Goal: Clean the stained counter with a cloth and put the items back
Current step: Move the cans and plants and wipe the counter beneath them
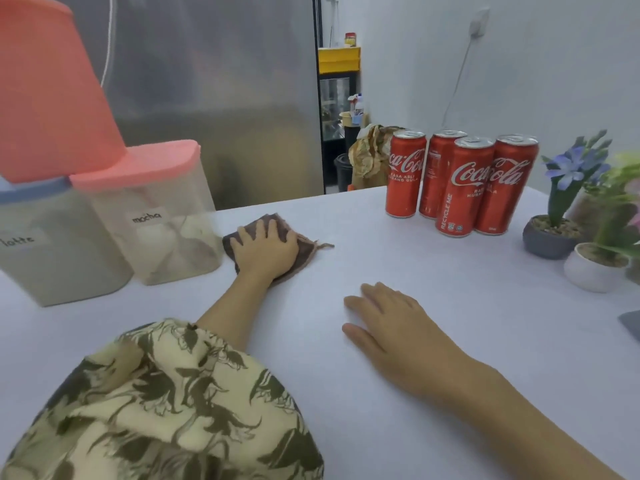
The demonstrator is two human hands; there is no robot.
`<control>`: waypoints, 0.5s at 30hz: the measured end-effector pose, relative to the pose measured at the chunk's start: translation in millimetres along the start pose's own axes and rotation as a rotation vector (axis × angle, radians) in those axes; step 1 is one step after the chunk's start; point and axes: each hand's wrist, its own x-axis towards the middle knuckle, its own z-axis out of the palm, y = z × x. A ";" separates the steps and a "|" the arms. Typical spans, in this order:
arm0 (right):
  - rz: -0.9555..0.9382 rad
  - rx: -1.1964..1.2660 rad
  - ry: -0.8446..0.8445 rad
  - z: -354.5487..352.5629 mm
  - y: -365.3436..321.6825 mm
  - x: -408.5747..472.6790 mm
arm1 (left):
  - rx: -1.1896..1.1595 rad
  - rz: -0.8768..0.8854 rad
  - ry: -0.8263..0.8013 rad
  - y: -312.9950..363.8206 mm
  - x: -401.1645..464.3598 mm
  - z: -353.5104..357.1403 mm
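A brown cloth lies flat on the white counter, just right of the "mocha" container. My left hand presses down on the cloth with fingers spread straight. My right hand rests palm-down on the bare counter, nearer to me, holding nothing. Several red Coca-Cola cans stand grouped at the back right. I see no stain on the visible counter.
A "latte" container with a blue lid stands at the left, another pink-lidded container above it. Small potted plants sit at the right edge. A steel fridge rises behind the counter.
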 end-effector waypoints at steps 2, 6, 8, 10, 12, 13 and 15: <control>0.019 0.032 -0.035 -4.4 1.5 -0.7 | 0.006 -0.042 -0.009 5.0 26.1 0.1; 0.014 0.064 -0.007 -10.7 7.9 0.1 | 0.078 0.152 -0.072 5.7 57.4 5.0; 0.025 0.074 0.017 -8.4 12.6 -0.2 | 0.201 0.379 -0.121 -1.0 53.7 11.3; 0.016 0.064 0.070 -7.0 15.0 4.3 | 0.245 0.506 -0.097 -11.2 51.8 11.3; 0.030 0.079 0.100 -4.6 15.1 4.5 | 0.191 0.441 -0.074 -10.5 57.5 6.3; 0.022 0.085 0.118 -3.7 14.9 5.0 | 0.146 0.350 -0.070 -6.6 62.2 5.0; 0.013 0.086 0.134 -4.4 14.9 4.7 | 0.094 0.203 -0.084 13.9 63.0 3.2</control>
